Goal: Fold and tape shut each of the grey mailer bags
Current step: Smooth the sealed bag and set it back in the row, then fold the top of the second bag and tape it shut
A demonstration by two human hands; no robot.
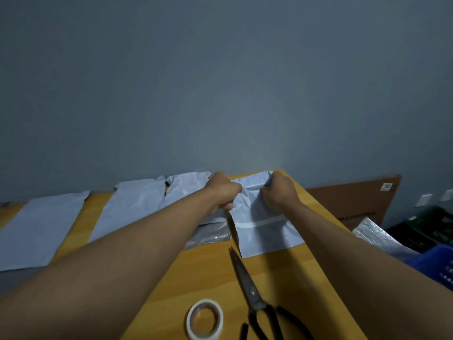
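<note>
A grey mailer bag (pixel 262 231) lies on the wooden table (pixel 213 273) at the far right, with a pale strip across it. My left hand (pixel 224 191) grips its left edge and my right hand (pixel 279 191) grips its crumpled far end. Three more grey mailer bags lie in a row to the left: one (pixel 36 229) at the far left, one (pixel 130 207) in the middle, one (pixel 186 187) partly under my left arm. A roll of clear tape (pixel 204 319) sits near the front edge.
Black-handled scissors (pixel 255 293) lie beside the tape, blades pointing away. A silvery bag (pixel 208 233) sticks out under my left forearm. Right of the table are a brown board (pixel 355 200), bubble wrap (pixel 377 236) and a blue crate (pixel 436 266). A grey wall stands behind.
</note>
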